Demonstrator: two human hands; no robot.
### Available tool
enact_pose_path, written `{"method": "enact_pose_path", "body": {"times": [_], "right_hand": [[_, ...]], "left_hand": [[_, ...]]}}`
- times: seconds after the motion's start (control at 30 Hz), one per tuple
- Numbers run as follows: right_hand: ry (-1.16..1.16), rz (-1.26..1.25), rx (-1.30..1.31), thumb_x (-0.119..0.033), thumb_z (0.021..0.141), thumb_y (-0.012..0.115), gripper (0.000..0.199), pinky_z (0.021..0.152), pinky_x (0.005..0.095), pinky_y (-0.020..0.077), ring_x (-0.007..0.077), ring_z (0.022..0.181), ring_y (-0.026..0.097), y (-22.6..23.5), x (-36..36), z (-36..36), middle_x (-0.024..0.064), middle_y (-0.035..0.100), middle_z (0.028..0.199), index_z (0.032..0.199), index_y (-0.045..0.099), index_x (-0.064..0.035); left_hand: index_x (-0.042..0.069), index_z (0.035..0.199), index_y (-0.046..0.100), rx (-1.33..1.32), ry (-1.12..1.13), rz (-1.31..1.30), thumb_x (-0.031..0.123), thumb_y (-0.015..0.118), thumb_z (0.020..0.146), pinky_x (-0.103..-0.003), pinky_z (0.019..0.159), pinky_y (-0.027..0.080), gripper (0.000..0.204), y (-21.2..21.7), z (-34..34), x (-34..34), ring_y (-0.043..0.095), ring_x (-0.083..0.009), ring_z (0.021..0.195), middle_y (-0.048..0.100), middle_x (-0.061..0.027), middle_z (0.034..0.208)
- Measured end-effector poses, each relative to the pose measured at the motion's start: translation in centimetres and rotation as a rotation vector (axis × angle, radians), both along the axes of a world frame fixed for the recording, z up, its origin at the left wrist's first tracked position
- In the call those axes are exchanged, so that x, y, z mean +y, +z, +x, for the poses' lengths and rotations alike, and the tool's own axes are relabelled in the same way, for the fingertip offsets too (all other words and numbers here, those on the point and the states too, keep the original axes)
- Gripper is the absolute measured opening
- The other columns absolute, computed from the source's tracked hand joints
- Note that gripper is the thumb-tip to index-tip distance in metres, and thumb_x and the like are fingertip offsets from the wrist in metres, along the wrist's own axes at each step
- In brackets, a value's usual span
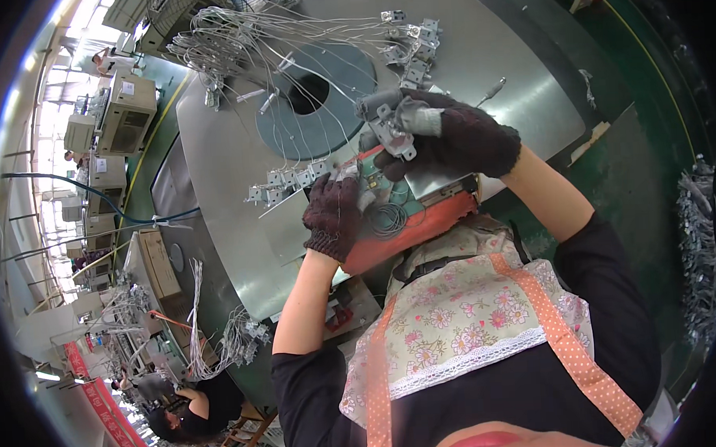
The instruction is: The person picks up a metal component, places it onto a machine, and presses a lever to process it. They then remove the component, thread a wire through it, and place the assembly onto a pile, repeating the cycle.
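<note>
Both my hands wear dark maroon knit gloves with pale wrapping on some fingertips. My right hand (469,137) is closed around a silver metal bracket (392,134) with holes in it, held above the work surface. A grey cylindrical piece (373,105) shows just beyond that bracket; whether it is part of it I cannot tell. My left hand (333,212) is lower and to the left, its fingers bent together at the edge of a green pad (398,192). What those fingers hold, if anything, is hidden. Beside them stands a row of small metal boxes (285,181) with thin wires.
The metal table (232,220) carries a grey disc (345,70) with a dark centre hole. Bundled white wires (225,39) and several metal boxes (419,44) lie at the far side. Coiled wire (388,218) rests near a red cloth-like sheet (414,237). A person (203,406) sits at lower left.
</note>
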State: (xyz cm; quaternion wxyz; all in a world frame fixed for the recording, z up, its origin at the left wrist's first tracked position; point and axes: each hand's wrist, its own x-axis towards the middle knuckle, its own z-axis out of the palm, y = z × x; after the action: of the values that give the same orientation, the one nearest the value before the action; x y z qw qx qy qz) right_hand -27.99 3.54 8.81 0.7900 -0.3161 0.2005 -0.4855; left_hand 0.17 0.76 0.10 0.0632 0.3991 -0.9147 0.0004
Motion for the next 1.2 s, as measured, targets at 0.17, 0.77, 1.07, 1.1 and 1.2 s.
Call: {"method": "enact_pose_path", "body": {"times": [0.17,0.77,1.07,1.1,1.2], "right_hand": [[-0.003,-0.116,-0.032,-0.011,0.09,0.064,0.063,0.096,0.042,0.0562,0.0256,0.109,0.068,0.9,0.9,0.3,0.0172,0.064,0.129,0.15,0.044,-0.0044],[-0.139,-0.102,0.061,-0.005,0.086,0.066,0.06,0.089,0.0379,0.0588,0.0195,0.104,0.065,-0.4,0.7,2.3,0.0081,0.06,0.118,0.144,0.048,-0.006],[-0.195,-0.076,0.059,-0.004,0.085,0.065,0.063,0.087,0.0374,0.0588,0.0202,0.101,0.064,-1.1,0.6,3.3,0.0094,0.06,0.116,0.145,0.045,-0.0063],[-0.195,-0.082,0.04,-0.004,0.085,0.065,0.063,0.086,0.0371,0.0587,0.0203,0.101,0.064,-1.3,0.5,3.4,0.0096,0.06,0.115,0.145,0.044,-0.0063],[-0.22,-0.056,0.099,-0.004,0.085,0.064,0.064,0.086,0.0365,0.0582,0.0203,0.101,0.064,-1.5,0.5,3.7,0.0097,0.06,0.116,0.146,0.044,-0.0065]], "left_hand": [[0.008,0.129,0.063,0.071,-0.037,0.016,0.038,0.072,0.087,-0.052,0.106,0.045,0.053,-0.7,0.6,-0.5,0.064,-0.0413,0.112,0.072,-0.0171,0.11],[0.003,0.131,0.06,0.131,-0.064,0.059,0.039,0.073,0.083,-0.05,0.11,0.042,0.06,0.2,-0.4,-0.2,0.064,-0.0368,0.115,0.069,-0.0191,0.118],[-0.001,0.131,0.059,0.142,-0.062,0.088,0.035,0.071,0.084,-0.053,0.112,0.038,0.06,-0.3,-0.1,-0.3,0.058,-0.042,0.122,0.066,-0.0234,0.123],[-0.001,0.13,0.059,0.128,-0.053,0.103,0.036,0.069,0.085,-0.053,0.113,0.038,0.059,-0.4,-0.1,-0.3,0.058,-0.0424,0.123,0.066,-0.0238,0.124],[0.005,0.13,0.062,0.099,-0.049,-0.002,0.041,0.07,0.087,-0.049,0.11,0.043,0.057,-0.3,-0.4,-0.3,0.063,-0.0356,0.12,0.069,-0.0185,0.123]]}}
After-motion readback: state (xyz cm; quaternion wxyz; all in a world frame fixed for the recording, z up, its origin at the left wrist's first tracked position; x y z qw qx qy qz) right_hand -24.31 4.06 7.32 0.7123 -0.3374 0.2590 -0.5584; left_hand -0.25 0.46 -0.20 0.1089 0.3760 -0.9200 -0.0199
